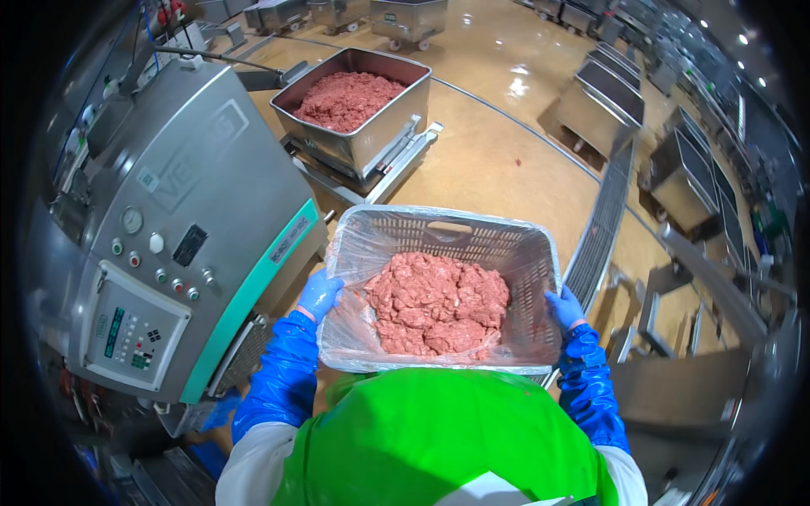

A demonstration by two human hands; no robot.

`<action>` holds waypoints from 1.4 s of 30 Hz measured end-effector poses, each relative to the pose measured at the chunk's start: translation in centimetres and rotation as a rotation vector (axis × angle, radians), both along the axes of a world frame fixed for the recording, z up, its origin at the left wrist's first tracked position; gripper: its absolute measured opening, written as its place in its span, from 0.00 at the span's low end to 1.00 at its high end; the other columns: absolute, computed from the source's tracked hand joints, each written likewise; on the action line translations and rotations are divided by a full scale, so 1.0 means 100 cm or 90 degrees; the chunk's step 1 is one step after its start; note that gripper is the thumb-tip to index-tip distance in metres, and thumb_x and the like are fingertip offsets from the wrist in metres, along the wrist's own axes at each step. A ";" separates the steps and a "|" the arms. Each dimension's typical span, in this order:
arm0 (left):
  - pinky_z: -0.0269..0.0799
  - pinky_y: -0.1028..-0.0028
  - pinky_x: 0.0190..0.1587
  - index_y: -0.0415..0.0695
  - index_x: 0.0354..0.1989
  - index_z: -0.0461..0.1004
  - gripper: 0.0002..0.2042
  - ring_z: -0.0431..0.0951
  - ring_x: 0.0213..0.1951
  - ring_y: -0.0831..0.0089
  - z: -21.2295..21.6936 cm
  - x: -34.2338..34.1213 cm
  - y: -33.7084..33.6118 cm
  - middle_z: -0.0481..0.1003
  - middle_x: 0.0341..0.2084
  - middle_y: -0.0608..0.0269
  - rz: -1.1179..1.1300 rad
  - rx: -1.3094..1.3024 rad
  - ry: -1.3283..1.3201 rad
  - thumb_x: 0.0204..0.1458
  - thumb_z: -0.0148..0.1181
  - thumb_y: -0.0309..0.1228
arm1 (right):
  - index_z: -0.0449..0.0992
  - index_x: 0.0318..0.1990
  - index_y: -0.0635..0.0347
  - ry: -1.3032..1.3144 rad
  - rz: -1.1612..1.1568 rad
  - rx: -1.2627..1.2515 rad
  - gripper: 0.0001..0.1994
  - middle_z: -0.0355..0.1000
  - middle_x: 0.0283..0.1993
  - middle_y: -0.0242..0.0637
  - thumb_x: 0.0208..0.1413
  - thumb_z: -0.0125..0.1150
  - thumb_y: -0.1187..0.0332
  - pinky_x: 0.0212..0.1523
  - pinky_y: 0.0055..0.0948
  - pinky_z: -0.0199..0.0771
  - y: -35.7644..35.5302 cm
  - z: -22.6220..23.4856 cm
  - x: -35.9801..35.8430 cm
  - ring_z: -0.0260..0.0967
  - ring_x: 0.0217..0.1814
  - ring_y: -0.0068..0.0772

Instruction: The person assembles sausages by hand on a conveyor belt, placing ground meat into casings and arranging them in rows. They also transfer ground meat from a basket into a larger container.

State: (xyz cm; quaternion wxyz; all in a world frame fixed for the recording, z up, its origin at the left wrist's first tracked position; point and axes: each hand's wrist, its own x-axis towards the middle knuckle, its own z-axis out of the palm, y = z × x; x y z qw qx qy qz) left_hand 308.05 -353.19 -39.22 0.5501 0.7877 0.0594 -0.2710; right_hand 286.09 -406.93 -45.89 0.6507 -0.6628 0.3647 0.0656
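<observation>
Between my two hands is a grey slotted plastic crate (498,239), lined with a clear plastic bag (359,244). A heap of pink ground meat (439,304) fills the middle of its bottom. My left hand (321,295), in a blue glove, is closed on the crate's left side, with the bag's edge under it. On the opposite side my right hand (565,309), also gloved in blue, grips the rim; some of its fingers are hidden by the crate wall. The crate's near edge is close against my green apron (447,430).
At left stands a steel machine (194,194) with buttons and a control panel (135,329). Beyond the crate, a steel tub (380,126) of ground meat rests on a lifting frame (405,164). A drain grate (601,228) crosses the tan floor; steel carts (599,101) stand far right.
</observation>
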 end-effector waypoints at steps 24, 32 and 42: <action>0.70 0.73 0.24 0.41 0.47 0.74 0.14 0.71 0.24 0.76 -0.042 0.083 -0.090 0.73 0.26 0.66 0.743 0.096 -0.008 0.52 0.55 0.29 | 0.69 0.57 0.67 -0.014 0.796 -0.105 0.23 0.77 0.37 0.44 0.60 0.58 0.59 0.36 0.35 0.75 0.030 -0.136 0.704 0.74 0.35 0.31; 0.65 0.78 0.19 0.42 0.54 0.72 0.20 0.69 0.20 0.78 0.007 0.126 -0.185 0.73 0.26 0.67 0.885 0.086 -0.015 0.50 0.51 0.23 | 0.77 0.45 0.67 -0.026 1.003 -0.108 0.21 0.77 0.31 0.37 0.55 0.61 0.55 0.34 0.37 0.74 0.068 -0.137 0.811 0.74 0.31 0.31; 0.67 0.79 0.20 0.38 0.57 0.69 0.22 0.72 0.21 0.76 0.087 0.248 -0.200 0.75 0.30 0.63 0.857 -0.011 -0.083 0.50 0.50 0.24 | 0.74 0.36 0.56 0.123 0.854 0.117 0.08 0.67 0.20 0.27 0.63 0.57 0.63 0.20 0.26 0.63 0.028 -0.030 0.914 0.63 0.18 0.22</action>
